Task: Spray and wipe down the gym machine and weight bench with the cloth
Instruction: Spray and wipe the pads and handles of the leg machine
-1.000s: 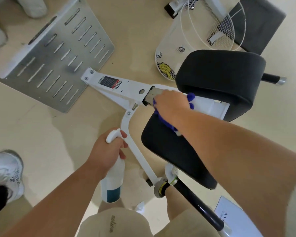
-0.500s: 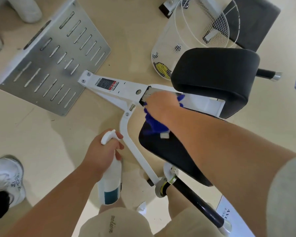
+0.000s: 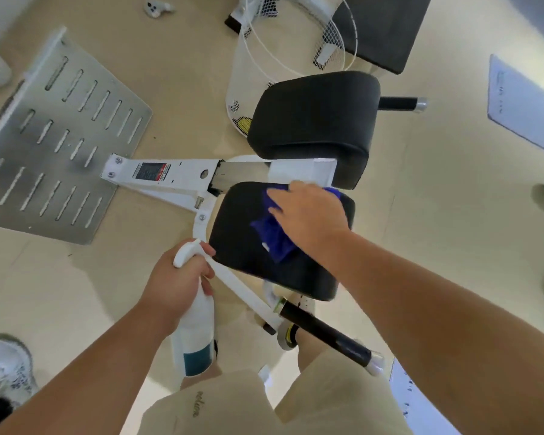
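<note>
A white-framed gym machine [image 3: 170, 177] stands below me with two black pads. My right hand [image 3: 308, 215] presses a blue cloth [image 3: 272, 237] flat onto the nearer black pad [image 3: 242, 233], fingers spread toward the left. The farther black pad [image 3: 314, 117] sits just beyond it. My left hand [image 3: 176, 277] grips the neck of a white spray bottle [image 3: 195, 337] with a teal band, held upright beside the white frame tube. A black handle grip [image 3: 324, 332] sticks out below the near pad.
A slotted metal foot plate [image 3: 54, 146] lies on the floor at left. A white wire basket [image 3: 258, 58] and a dark bench pad [image 3: 387, 26] are at the top. Someone's white shoe [image 3: 4, 368] is at lower left. A paper sheet [image 3: 522, 105] lies at right.
My right hand has carried the cloth off the white frame bar and down onto the near black pad, with the fingers now spread flat. My left hand with the bottle has stayed put.
</note>
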